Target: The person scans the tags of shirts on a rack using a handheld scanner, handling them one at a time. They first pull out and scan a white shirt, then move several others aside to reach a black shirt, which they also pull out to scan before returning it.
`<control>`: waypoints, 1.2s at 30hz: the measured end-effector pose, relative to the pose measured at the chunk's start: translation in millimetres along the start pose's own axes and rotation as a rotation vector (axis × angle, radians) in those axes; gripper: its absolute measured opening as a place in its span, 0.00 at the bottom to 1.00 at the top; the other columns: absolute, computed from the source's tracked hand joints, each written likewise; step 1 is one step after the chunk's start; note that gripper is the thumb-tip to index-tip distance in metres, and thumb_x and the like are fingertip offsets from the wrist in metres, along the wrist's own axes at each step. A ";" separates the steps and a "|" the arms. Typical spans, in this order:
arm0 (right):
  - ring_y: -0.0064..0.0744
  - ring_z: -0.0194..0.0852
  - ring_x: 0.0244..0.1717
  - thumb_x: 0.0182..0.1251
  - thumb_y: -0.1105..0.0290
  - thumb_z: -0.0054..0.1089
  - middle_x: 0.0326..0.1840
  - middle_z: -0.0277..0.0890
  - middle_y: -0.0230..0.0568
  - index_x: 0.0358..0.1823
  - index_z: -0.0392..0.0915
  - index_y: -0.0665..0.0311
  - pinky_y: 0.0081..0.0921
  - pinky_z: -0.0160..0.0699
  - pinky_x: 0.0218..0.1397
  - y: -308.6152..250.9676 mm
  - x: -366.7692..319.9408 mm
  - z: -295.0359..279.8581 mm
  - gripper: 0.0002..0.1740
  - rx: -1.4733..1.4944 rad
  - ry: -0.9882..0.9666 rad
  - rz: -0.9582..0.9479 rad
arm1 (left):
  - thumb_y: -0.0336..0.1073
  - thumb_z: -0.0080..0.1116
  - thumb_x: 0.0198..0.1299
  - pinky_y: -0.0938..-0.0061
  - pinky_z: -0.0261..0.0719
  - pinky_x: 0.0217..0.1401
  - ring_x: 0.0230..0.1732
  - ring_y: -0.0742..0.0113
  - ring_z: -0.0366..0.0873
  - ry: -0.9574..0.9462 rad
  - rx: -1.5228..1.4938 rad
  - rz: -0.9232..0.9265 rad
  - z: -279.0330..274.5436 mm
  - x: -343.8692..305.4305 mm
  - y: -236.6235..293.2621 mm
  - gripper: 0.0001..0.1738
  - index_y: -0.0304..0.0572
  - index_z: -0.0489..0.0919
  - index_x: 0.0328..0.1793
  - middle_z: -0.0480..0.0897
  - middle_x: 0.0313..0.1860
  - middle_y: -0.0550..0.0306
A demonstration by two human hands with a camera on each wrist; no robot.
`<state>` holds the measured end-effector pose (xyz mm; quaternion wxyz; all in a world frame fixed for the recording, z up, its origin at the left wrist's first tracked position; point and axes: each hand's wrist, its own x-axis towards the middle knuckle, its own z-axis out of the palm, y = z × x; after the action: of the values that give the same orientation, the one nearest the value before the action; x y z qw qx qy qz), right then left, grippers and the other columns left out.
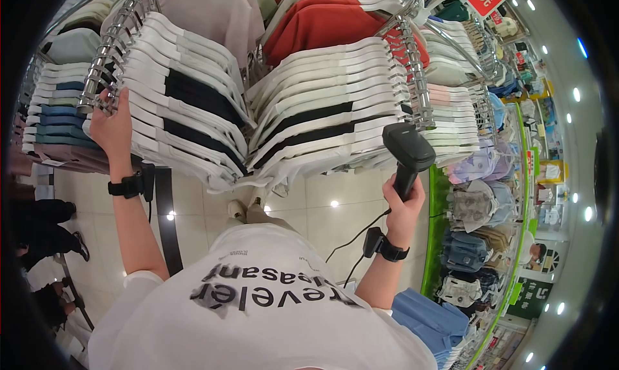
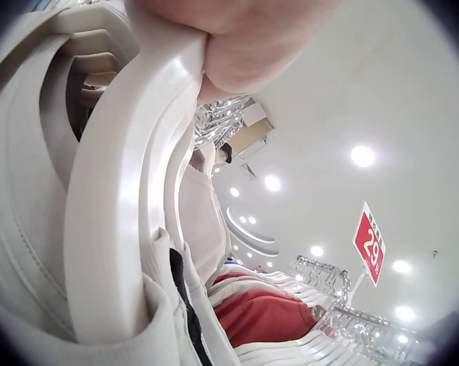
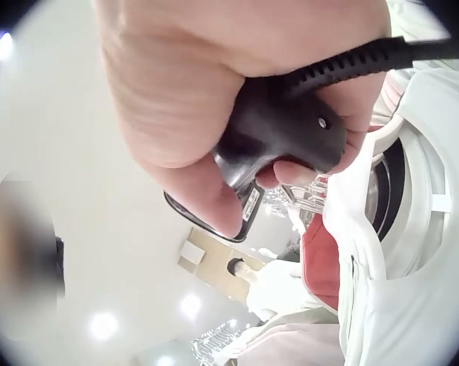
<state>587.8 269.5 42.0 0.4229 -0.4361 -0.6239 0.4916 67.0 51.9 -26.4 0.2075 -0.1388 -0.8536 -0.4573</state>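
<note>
My left hand (image 1: 115,124) is at the front end of the left rail, its fingers around the top of a white plastic hanger (image 2: 111,206). In the left wrist view the hand meets the hanger's neck; the fingertips are mostly hidden. White and black garments (image 1: 187,106) hang closely packed beside it. My right hand (image 1: 406,205) grips the handle of a black barcode scanner (image 1: 409,149), its head raised in front of the right row of clothes (image 1: 322,112). In the right wrist view the scanner's handle (image 3: 279,130) sits inside curled fingers, with the cable leaving its base.
Chrome rails (image 1: 422,89) carry both rows, and red garments (image 1: 329,28) hang farther back. The scanner's cord (image 1: 351,233) trails down past my right wrist. Tiled floor (image 1: 309,205) lies below. Green-edged shelving with clothes (image 1: 477,209) stands at right; other people's legs (image 1: 48,225) show at left.
</note>
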 end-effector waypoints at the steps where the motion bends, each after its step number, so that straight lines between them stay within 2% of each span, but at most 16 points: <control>1: 0.16 0.70 0.36 0.58 0.85 0.72 0.36 0.76 0.28 0.47 0.80 0.66 0.17 0.67 0.38 -4.4 3.8 3.1 0.17 0.000 -0.002 0.002 | 0.53 0.77 0.60 0.73 0.81 0.44 0.36 0.70 0.84 0.000 0.035 0.008 -0.3 0.3 -0.3 0.28 0.37 0.88 0.56 0.89 0.36 0.58; 3: 0.15 0.67 0.30 0.58 0.79 0.78 0.30 0.75 0.25 0.39 0.80 0.67 0.18 0.67 0.35 -10.9 12.5 8.1 0.12 -0.269 0.089 0.003 | 0.54 0.77 0.60 0.72 0.81 0.44 0.36 0.69 0.85 -0.001 0.069 0.018 -0.2 1.1 -0.2 0.28 0.38 0.88 0.56 0.89 0.36 0.58; 4: 0.15 0.65 0.27 0.59 0.71 0.82 0.25 0.73 0.24 0.33 0.78 0.67 0.20 0.66 0.32 -8.9 18.8 9.0 0.15 -0.383 0.119 -0.042 | 0.53 0.77 0.60 0.72 0.81 0.45 0.37 0.69 0.86 -0.008 0.043 0.010 -0.1 1.1 -0.9 0.28 0.37 0.89 0.55 0.90 0.37 0.58; 7: 0.17 0.65 0.27 0.60 0.68 0.81 0.23 0.71 0.25 0.34 0.78 0.68 0.22 0.68 0.32 -12.9 32.5 10.8 0.17 -0.558 0.103 -0.171 | 0.53 0.77 0.60 0.71 0.82 0.46 0.38 0.68 0.86 -0.009 0.001 0.007 4.4 1.5 -8.0 0.28 0.38 0.89 0.55 0.90 0.38 0.58; 8: 0.25 0.71 0.31 0.61 0.67 0.79 0.32 0.76 0.35 0.37 0.78 0.70 0.27 0.72 0.37 -13.0 37.2 8.6 0.17 -0.642 0.094 -0.092 | 0.55 0.76 0.60 0.71 0.82 0.46 0.38 0.67 0.86 -0.001 -0.011 0.012 4.9 2.0 -10.4 0.28 0.40 0.88 0.56 0.90 0.38 0.58; 9: 0.25 0.71 0.31 0.61 0.67 0.79 0.32 0.76 0.35 0.37 0.78 0.70 0.27 0.72 0.37 -11.2 42.7 7.5 0.17 -0.641 0.091 -0.092 | 0.55 0.76 0.60 0.71 0.82 0.46 0.38 0.67 0.86 0.002 -0.009 0.011 3.9 2.3 -9.7 0.28 0.40 0.88 0.56 0.90 0.38 0.58; 11: 0.42 0.78 0.41 0.61 0.66 0.77 0.51 0.77 0.50 0.40 0.78 0.72 0.35 0.77 0.46 -4.3 56.1 5.4 0.18 -0.764 0.070 -0.458 | 0.50 0.78 0.60 0.74 0.82 0.46 0.39 0.72 0.85 -0.005 -0.018 0.008 2.9 1.7 -6.2 0.26 0.35 0.89 0.54 0.90 0.39 0.59; 12: 0.42 0.78 0.41 0.61 0.66 0.77 0.51 0.77 0.50 0.40 0.78 0.72 0.35 0.77 0.46 -1.1 63.0 3.7 0.18 -0.763 0.069 -0.458 | 0.50 0.78 0.60 0.74 0.82 0.46 0.39 0.72 0.85 -0.004 -0.016 0.008 4.5 2.6 -10.1 0.26 0.35 0.89 0.54 0.90 0.39 0.59; 14: 0.56 0.77 0.52 0.61 0.63 0.76 0.62 0.70 0.58 0.44 0.79 0.74 0.43 0.77 0.53 5.7 76.0 1.5 0.21 -0.978 0.072 -0.674 | 0.54 0.76 0.61 0.69 0.82 0.47 0.40 0.65 0.88 -0.004 -0.084 -0.027 10.6 3.7 -20.8 0.27 0.42 0.89 0.56 0.91 0.40 0.57; 17: 0.59 0.77 0.54 0.61 0.60 0.77 0.60 0.71 0.59 0.48 0.82 0.72 0.47 0.76 0.56 16.8 89.5 6.5 0.24 -0.976 0.108 -0.726 | 0.54 0.75 0.61 0.68 0.82 0.48 0.41 0.63 0.88 0.010 -0.083 -0.003 10.6 3.0 -19.7 0.26 0.44 0.89 0.56 0.91 0.41 0.56; 18: 0.59 0.77 0.54 0.61 0.60 0.77 0.60 0.71 0.59 0.48 0.82 0.72 0.47 0.76 0.56 15.0 91.5 10.0 0.24 -0.975 0.105 -0.728 | 0.54 0.75 0.61 0.68 0.82 0.48 0.41 0.63 0.88 0.012 -0.081 -0.005 8.8 2.4 -17.2 0.26 0.44 0.89 0.56 0.91 0.41 0.56; 20: 0.58 0.76 0.55 0.60 0.59 0.78 0.56 0.71 0.57 0.51 0.83 0.69 0.48 0.75 0.58 10.5 93.0 17.3 0.25 -0.781 0.016 -0.394 | 0.54 0.75 0.61 0.68 0.82 0.48 0.41 0.61 0.88 -0.008 -0.037 0.003 4.9 1.9 -10.8 0.25 0.44 0.89 0.56 0.91 0.41 0.55; 27: 0.55 0.74 0.57 0.59 0.59 0.79 0.52 0.70 0.55 0.49 0.86 0.67 0.44 0.73 0.60 17.0 103.2 21.9 0.23 -0.780 0.009 -0.330 | 0.54 0.75 0.61 0.67 0.82 0.48 0.41 0.60 0.88 0.016 0.014 0.031 2.6 1.5 -7.1 0.25 0.44 0.88 0.56 0.91 0.41 0.54; 29: 0.54 0.71 0.63 0.59 0.60 0.80 0.56 0.72 0.55 0.47 0.87 0.67 0.43 0.69 0.67 28.2 105.7 21.9 0.21 -0.641 -0.007 -0.403 | 0.54 0.75 0.61 0.66 0.82 0.47 0.40 0.60 0.88 -0.042 -0.006 0.007 -2.5 0.9 -2.2 0.25 0.44 0.88 0.56 0.91 0.41 0.54; 32: 0.52 0.68 0.67 0.59 0.62 0.80 0.60 0.72 0.56 0.48 0.87 0.68 0.44 0.64 0.73 48.0 110.5 17.1 0.21 -0.611 0.001 -0.433 | 0.54 0.75 0.61 0.67 0.82 0.47 0.39 0.61 0.88 -0.007 -0.022 0.025 2.7 1.8 -10.4 0.25 0.44 0.88 0.56 0.90 0.40 0.54; 36: 0.50 0.69 0.68 0.60 0.62 0.80 0.62 0.72 0.55 0.46 0.86 0.70 0.41 0.65 0.73 47.3 107.9 17.4 0.21 -0.559 -0.040 -0.373 | 0.52 0.75 0.61 0.68 0.82 0.46 0.38 0.63 0.87 -0.004 -0.037 0.042 2.5 0.2 -8.4 0.25 0.42 0.88 0.56 0.90 0.39 0.55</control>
<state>548.9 375.3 3.5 0.3572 -0.4037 -0.8119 0.2243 62.7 49.5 -33.6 0.2130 -0.1615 -0.8421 -0.4684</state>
